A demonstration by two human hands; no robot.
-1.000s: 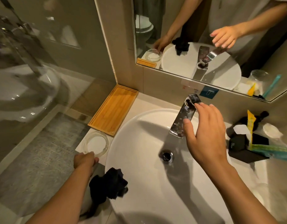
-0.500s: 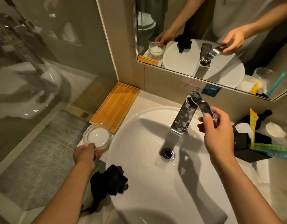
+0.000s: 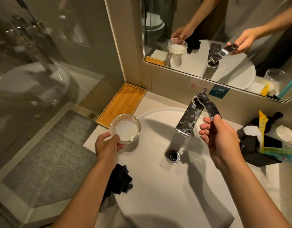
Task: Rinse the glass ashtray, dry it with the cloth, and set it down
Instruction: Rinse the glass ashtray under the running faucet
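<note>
Left hand grips glass ashtray by its near rim, raised over sink edge; right hand pinches faucet lever end, arm extended.

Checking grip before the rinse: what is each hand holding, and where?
Left hand holds the ashtray by its near rim. Right hand pinches the tip of the tap lever.

Both forearms reach forward, bare. The left hand curls its fingers around the glass ashtray, lifted; the right hand pinches the faucet lever between thumb and fingertips.
</note>
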